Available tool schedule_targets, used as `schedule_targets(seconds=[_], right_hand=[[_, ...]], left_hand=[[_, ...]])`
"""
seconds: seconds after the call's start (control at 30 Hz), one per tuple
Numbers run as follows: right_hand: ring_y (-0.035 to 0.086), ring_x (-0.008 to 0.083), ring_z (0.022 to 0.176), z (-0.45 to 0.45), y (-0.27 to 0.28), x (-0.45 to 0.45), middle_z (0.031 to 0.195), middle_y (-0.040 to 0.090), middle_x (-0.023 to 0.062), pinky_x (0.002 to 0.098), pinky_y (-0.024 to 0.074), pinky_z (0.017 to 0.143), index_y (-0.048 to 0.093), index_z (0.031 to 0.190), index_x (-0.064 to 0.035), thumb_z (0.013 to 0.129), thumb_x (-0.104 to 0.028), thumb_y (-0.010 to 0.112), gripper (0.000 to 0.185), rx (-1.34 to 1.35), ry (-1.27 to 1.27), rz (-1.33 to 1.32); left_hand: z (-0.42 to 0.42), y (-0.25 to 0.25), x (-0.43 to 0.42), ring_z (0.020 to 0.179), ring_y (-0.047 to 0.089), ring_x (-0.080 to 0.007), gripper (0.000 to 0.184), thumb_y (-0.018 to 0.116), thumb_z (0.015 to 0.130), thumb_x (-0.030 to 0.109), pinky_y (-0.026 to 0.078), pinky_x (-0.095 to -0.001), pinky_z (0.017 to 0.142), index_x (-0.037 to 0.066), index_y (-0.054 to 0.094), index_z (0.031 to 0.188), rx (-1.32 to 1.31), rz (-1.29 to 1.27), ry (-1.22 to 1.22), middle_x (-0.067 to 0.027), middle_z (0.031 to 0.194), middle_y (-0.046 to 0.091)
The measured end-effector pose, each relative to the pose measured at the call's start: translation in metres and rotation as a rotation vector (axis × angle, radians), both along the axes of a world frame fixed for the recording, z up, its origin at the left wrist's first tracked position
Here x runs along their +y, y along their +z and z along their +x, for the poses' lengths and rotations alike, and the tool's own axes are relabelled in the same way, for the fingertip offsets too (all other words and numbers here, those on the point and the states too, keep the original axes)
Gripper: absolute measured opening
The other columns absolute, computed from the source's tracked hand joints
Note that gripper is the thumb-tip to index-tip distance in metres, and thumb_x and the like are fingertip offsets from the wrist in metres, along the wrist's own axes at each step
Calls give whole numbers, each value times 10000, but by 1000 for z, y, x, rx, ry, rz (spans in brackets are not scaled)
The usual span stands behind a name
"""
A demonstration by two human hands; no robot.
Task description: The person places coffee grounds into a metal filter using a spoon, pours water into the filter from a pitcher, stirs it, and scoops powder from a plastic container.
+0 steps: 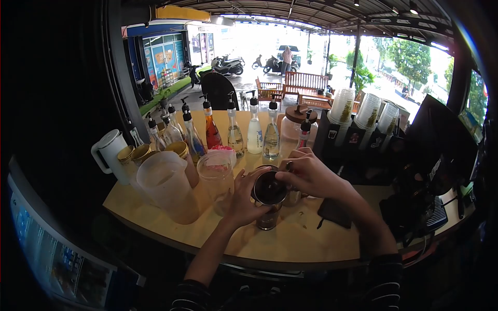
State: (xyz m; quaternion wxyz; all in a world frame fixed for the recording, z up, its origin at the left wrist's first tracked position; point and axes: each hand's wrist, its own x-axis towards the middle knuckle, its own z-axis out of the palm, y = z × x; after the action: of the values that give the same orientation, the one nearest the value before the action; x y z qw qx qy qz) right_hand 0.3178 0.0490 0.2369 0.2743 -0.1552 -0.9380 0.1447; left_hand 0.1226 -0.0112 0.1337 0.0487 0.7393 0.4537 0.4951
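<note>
A clear cup with a dark drink (270, 188) stands near the front of the counter, seen mostly from above. My left hand (243, 199) is wrapped around its left side, fingers closed on it. Over the cup's right rim, my right hand (309, 173) is closed in a pinch, thumb close to the rim. Something small and dark shows at those fingers, too unclear to name. Just left of my left hand is a clear plastic jar (215, 173), and beyond it a frosted measuring jug (167, 184).
Several pump bottles (254, 129) line the back of the wooden counter (311, 243). A large lidded jar (300, 122) is behind my right hand. Stacked plastic cups (367, 111) fill a black holder. A dark pouch (336, 211) lies right; a white pitcher (111, 150) stands far left.
</note>
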Motion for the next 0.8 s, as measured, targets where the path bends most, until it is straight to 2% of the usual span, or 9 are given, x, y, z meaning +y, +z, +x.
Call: schedule_targets(seconds=[0.13,0.27,0.33,0.37,0.47,0.57,0.67,0.77,0.8], right_hand=[[533,251,853,-10,3,-5,829,588,94,398,342,910,675,903,-47,907,-279,593,245,-174,46,122],[537,241,884,-12,1,4,816,594,84,385,321,951,683,944,-63,913,-253,577,220,-131,-38,117],[541,229,872,-16,-8,-2,800,599,59,382,315,958,681,930,-66,922,-218,558,196,-85,101,146],[537,219,873,-13,-6,-3,777,588,36,388,317,957,676,914,-68,924,-194,549,179,-35,113,-18],[538,210,848,-12,-11,2,782,601,24,390,319,951,671,907,-65,925,-181,546,172,72,92,-138],[546,196,828,-9,-18,-1,797,629,20,382,322,945,671,878,-58,924,-175,547,176,28,57,2],[548,193,808,-3,-7,-1,788,620,25,388,321,946,672,842,-61,925,-168,546,185,43,2,-12],[550,186,807,-7,-23,-3,763,604,24,383,324,931,672,819,-62,917,-157,554,180,115,34,-15],[551,181,806,-7,-26,-3,756,598,21,381,324,930,672,822,-62,915,-152,555,175,104,40,8]], left_hand=[[3,0,0,1241,476,-238,835,806,604,363,146,-504,1127,152,435,1322,-3,-12,6,-62,1288,532],[4,-7,1,1232,479,-243,839,814,596,360,152,-506,1127,151,436,1315,-47,27,18,-65,1274,536],[4,-9,2,1220,487,-244,852,826,579,338,161,-509,1127,148,435,1311,-64,28,14,-70,1275,537],[4,-12,4,1220,487,-244,852,826,579,338,161,-509,1127,148,435,1311,-65,28,13,-70,1275,537],[3,-19,5,1209,495,-261,852,827,578,309,165,-511,1128,147,426,1312,-227,-9,-9,-68,1289,533],[5,-19,7,1218,484,-281,853,825,580,287,174,-504,1126,148,415,1316,-232,0,-13,-73,1297,530],[7,-23,8,1239,460,-288,852,821,585,278,169,-496,1128,136,408,1316,-293,6,-25,-83,1293,532],[7,-25,10,1241,450,-287,839,827,585,244,230,-466,1111,124,413,1305,-301,14,-19,-92,1295,525],[8,-25,10,1207,484,-259,840,850,580,194,326,-420,1060,96,416,1293,-294,41,-16,-104,1272,520]])
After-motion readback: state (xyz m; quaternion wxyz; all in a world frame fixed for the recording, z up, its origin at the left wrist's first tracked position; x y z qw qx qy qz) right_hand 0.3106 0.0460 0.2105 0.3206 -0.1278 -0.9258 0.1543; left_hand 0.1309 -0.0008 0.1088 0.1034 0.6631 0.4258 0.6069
